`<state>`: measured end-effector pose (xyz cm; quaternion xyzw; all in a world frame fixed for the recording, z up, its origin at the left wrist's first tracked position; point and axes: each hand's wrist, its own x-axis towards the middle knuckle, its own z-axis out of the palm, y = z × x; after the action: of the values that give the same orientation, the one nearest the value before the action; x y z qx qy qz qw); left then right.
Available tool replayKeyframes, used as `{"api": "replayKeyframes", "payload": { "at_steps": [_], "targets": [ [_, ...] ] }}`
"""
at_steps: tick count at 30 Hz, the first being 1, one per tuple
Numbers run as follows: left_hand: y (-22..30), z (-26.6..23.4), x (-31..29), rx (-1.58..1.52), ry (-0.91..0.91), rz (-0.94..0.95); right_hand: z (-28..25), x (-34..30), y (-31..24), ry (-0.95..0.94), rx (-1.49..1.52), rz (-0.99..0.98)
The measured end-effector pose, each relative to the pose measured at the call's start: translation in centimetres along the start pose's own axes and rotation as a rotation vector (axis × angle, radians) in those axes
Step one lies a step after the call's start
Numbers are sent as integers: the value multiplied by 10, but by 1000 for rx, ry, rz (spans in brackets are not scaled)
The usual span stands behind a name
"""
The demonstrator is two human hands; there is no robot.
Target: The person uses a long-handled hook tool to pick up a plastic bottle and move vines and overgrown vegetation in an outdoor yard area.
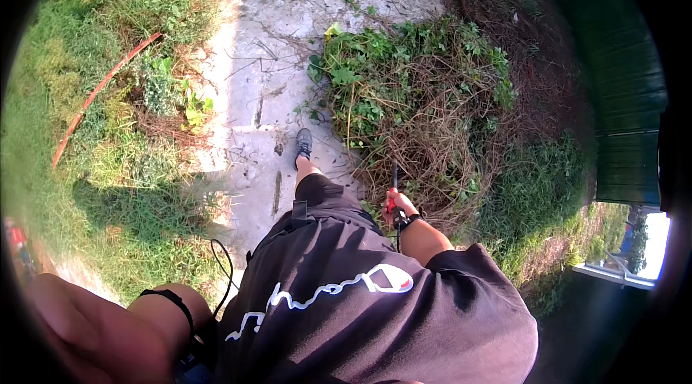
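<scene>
My right hand (pixel 398 205) is closed around the red handle of a long tool (pixel 394 178). Its dark shaft runs forward into a heap of cut vines and dry stems (pixel 425 103), which hides the far end, so I cannot make out what kind of tool it is. A black strap with a small device sits on my right wrist. Close to the camera at the lower left is my left hand (pixel 83 319), raised, with a black strap (pixel 173 305) round that wrist. Its fingers are blurred and cut off by the rim.
A cracked concrete path (pixel 267 103) runs ahead, with my shoe (pixel 303 144) on it. Tall grass (pixel 108 9) grows at the left, where a curved red strip (pixel 101 92) lies. Along the right stands a green corrugated wall (pixel 623 88). A black cable (pixel 223 258) loops beside my shirt.
</scene>
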<state>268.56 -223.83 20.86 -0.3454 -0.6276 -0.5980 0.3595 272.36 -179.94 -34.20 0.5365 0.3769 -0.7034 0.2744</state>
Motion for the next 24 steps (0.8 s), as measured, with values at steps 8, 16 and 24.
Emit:
{"api": "replayKeyframes", "payload": {
  "at_steps": [8,16,24],
  "targets": [
    [-249,-1,173,-301,-209,-182,192,61,-235,112,700,122],
    [-538,11,306,-458,-460,-106,284,174,-465,185,897,-346],
    [-811,67,511,-475,-1073,-42,339,214,-608,195,1290,-444]
  ]
}}
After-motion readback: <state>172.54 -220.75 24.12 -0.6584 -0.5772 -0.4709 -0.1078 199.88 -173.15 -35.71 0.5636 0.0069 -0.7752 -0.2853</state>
